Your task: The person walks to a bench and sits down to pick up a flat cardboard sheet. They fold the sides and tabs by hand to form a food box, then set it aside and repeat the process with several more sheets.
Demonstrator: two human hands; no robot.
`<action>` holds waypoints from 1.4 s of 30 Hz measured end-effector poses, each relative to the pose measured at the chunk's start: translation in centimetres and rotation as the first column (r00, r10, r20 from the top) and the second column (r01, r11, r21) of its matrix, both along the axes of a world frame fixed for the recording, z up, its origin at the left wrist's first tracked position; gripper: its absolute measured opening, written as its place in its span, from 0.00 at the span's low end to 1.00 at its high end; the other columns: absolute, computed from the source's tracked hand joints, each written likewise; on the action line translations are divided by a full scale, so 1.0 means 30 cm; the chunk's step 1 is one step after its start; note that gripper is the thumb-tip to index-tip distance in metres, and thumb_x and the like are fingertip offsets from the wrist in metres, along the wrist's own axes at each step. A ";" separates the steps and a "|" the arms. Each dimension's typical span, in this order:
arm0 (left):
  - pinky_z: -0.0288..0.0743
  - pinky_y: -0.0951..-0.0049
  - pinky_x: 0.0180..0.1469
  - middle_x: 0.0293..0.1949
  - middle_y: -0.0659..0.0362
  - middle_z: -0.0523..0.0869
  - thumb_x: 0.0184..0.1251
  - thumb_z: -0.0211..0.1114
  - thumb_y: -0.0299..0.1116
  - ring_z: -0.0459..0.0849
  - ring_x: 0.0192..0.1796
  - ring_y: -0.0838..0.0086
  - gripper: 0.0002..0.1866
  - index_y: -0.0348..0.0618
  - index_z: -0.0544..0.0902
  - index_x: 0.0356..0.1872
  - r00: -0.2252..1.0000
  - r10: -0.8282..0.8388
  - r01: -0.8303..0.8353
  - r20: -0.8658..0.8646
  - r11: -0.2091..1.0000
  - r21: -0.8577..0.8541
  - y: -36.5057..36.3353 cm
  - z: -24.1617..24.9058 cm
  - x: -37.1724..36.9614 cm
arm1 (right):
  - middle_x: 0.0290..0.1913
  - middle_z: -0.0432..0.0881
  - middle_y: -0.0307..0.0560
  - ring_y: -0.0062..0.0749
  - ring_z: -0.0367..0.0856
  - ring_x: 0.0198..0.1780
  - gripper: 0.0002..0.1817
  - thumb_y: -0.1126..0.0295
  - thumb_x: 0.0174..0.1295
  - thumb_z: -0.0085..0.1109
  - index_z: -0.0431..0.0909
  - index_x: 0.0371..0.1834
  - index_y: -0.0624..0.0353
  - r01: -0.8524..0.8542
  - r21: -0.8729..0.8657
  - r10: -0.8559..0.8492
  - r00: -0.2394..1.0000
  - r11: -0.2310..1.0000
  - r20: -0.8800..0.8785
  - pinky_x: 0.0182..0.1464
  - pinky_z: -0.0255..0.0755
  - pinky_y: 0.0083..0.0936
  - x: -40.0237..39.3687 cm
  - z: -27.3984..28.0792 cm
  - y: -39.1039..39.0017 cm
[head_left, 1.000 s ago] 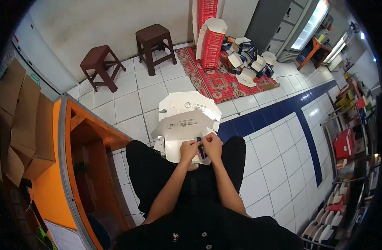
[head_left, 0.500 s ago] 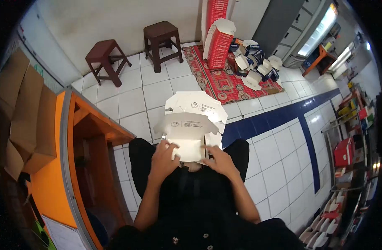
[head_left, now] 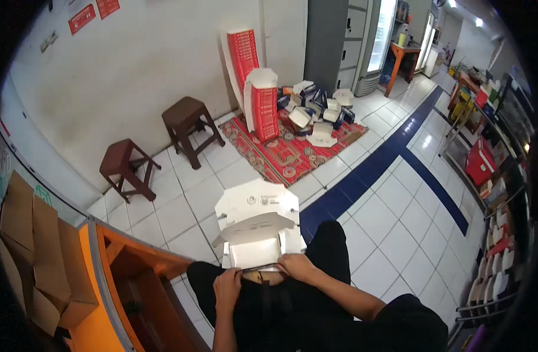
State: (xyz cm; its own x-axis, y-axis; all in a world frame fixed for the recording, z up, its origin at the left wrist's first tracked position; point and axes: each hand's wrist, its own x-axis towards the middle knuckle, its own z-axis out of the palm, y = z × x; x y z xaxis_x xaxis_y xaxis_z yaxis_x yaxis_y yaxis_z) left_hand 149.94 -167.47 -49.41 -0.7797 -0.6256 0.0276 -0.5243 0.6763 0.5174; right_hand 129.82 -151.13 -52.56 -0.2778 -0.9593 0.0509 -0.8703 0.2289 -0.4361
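A partly folded white cardboard box (head_left: 256, 253) rests on my lap, its inside facing up and its printed flap standing at the far side. Beneath and behind it lies a flat white box sheet (head_left: 256, 199) with printed marks; whether there is more than one cannot be told. My left hand (head_left: 226, 288) grips the near left corner of the box, fingers closed on the edge. At the near right corner, my right hand (head_left: 298, 267) pinches the wall between thumb and fingers.
Two brown stools (head_left: 185, 120) stand by the wall. Tall stacks of red boxes (head_left: 263, 108) and a pile of blue-and-white boxes (head_left: 323, 111) occupy a red patterned mat (head_left: 269, 158). An orange cabinet (head_left: 93, 264) bearing brown cartons (head_left: 37, 246) is at left, shelves (head_left: 492, 258) at right.
My view has tilted up and turned, so the room sits lower in it. My hands have moved from the box's sides and inside to its near corners, gripping the near edge.
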 end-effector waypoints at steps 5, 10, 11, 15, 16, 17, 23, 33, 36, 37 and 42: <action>0.79 0.65 0.40 0.53 0.37 0.82 0.62 0.52 0.19 0.87 0.35 0.60 0.37 0.46 0.54 0.74 0.886 0.391 -0.319 -0.250 0.904 0.285 -0.005 0.003 -0.002 | 0.23 0.78 0.51 0.48 0.81 0.28 0.16 0.57 0.66 0.57 0.76 0.27 0.58 -0.198 -0.212 0.211 0.977 0.957 0.039 0.32 0.76 0.42 -0.022 0.143 0.049; 0.77 0.60 0.46 0.47 0.40 0.82 0.58 0.53 0.19 0.86 0.40 0.52 0.36 0.43 0.58 0.71 0.642 0.718 -0.542 -0.268 0.673 0.503 -0.067 -0.051 -0.011 | 0.29 0.82 0.51 0.47 0.84 0.33 0.12 0.58 0.62 0.61 0.80 0.33 0.56 -0.149 -0.103 0.143 0.988 0.984 -0.058 0.35 0.78 0.41 -0.262 0.265 0.004; 0.77 0.60 0.46 0.47 0.40 0.82 0.58 0.53 0.19 0.86 0.40 0.52 0.36 0.43 0.58 0.71 0.650 0.704 -0.528 -0.288 0.690 0.495 -0.095 -0.059 -0.026 | 0.31 0.83 0.52 0.47 0.84 0.35 0.12 0.59 0.61 0.62 0.81 0.35 0.55 -0.038 -0.042 0.034 0.994 0.998 -0.102 0.36 0.78 0.41 -0.393 0.307 -0.056; 0.71 0.57 0.59 0.49 0.40 0.81 0.63 0.56 0.25 0.81 0.51 0.48 0.31 0.38 0.60 0.69 0.792 0.610 -0.562 -0.031 0.749 0.351 -0.095 -0.172 -0.041 | 0.33 0.82 0.65 0.56 0.83 0.39 0.54 0.60 0.51 0.71 0.45 0.78 0.47 0.474 -0.329 -0.504 0.863 0.817 -0.007 0.41 0.76 0.46 -0.774 0.560 -0.220; 0.69 0.57 0.61 0.52 0.39 0.79 0.61 0.57 0.26 0.78 0.56 0.47 0.31 0.35 0.62 0.68 0.834 0.549 -0.515 -0.050 0.808 0.286 -0.097 -0.183 -0.049 | 0.33 0.82 0.64 0.55 0.83 0.39 0.53 0.60 0.51 0.71 0.47 0.78 0.48 0.502 -0.345 -0.494 0.861 0.793 0.117 0.41 0.76 0.45 -0.750 0.597 -0.230; 0.67 0.56 0.64 0.56 0.37 0.77 0.60 0.59 0.27 0.74 0.61 0.45 0.32 0.31 0.63 0.67 0.870 0.489 -0.465 -0.068 0.858 0.219 -0.094 -0.162 -0.058 | 0.33 0.82 0.63 0.54 0.84 0.38 0.51 0.60 0.52 0.71 0.49 0.77 0.48 0.526 -0.361 -0.470 0.851 0.770 0.237 0.40 0.75 0.44 -0.731 0.613 -0.250; 0.71 0.56 0.60 0.54 0.37 0.78 0.64 0.61 0.36 0.77 0.58 0.46 0.27 0.31 0.72 0.62 0.878 0.478 -0.467 -0.024 0.867 0.171 -0.057 -0.161 -0.102 | 0.54 0.74 0.63 0.57 0.76 0.54 0.38 0.54 0.57 0.66 0.64 0.67 0.59 0.604 -0.006 -0.592 0.783 0.797 0.192 0.56 0.72 0.47 -0.258 0.096 -0.117; 0.75 0.57 0.51 0.41 0.42 0.85 0.62 0.66 0.32 0.83 0.47 0.49 0.17 0.35 0.81 0.49 0.866 0.490 -0.426 -0.098 0.828 0.365 -0.008 -0.053 -0.089 | 0.52 0.74 0.62 0.59 0.75 0.55 0.34 0.63 0.50 0.73 0.68 0.61 0.53 0.782 0.104 -0.745 0.532 0.615 0.403 0.56 0.71 0.45 -0.132 -0.124 0.002; 0.78 0.63 0.45 0.38 0.42 0.86 0.64 0.64 0.31 0.86 0.40 0.56 0.16 0.31 0.81 0.49 0.837 0.546 -0.483 -0.045 0.774 0.410 -0.008 -0.024 -0.096 | 0.40 0.79 0.52 0.50 0.78 0.46 0.24 0.67 0.48 0.73 0.75 0.50 0.54 0.830 0.001 -0.771 0.518 0.558 0.370 0.47 0.72 0.43 -0.154 -0.145 -0.015; 0.78 0.62 0.45 0.39 0.42 0.86 0.64 0.64 0.31 0.86 0.41 0.55 0.17 0.32 0.80 0.51 0.856 0.507 -0.443 -0.106 0.823 0.357 -0.017 -0.094 -0.093 | 0.36 0.78 0.48 0.48 0.78 0.41 0.20 0.69 0.49 0.72 0.77 0.46 0.55 0.810 -0.037 -0.762 0.566 0.586 0.314 0.44 0.71 0.42 -0.164 -0.110 -0.028; 0.77 0.55 0.47 0.42 0.44 0.84 0.67 0.60 0.37 0.84 0.44 0.48 0.13 0.42 0.80 0.47 0.902 0.405 -0.372 -0.152 0.905 0.208 0.045 -0.082 -0.062 | 0.32 0.80 0.60 0.58 0.80 0.39 0.11 0.64 0.65 0.59 0.75 0.40 0.62 0.749 -0.132 -0.652 0.637 0.649 0.411 0.40 0.71 0.46 -0.223 -0.049 -0.119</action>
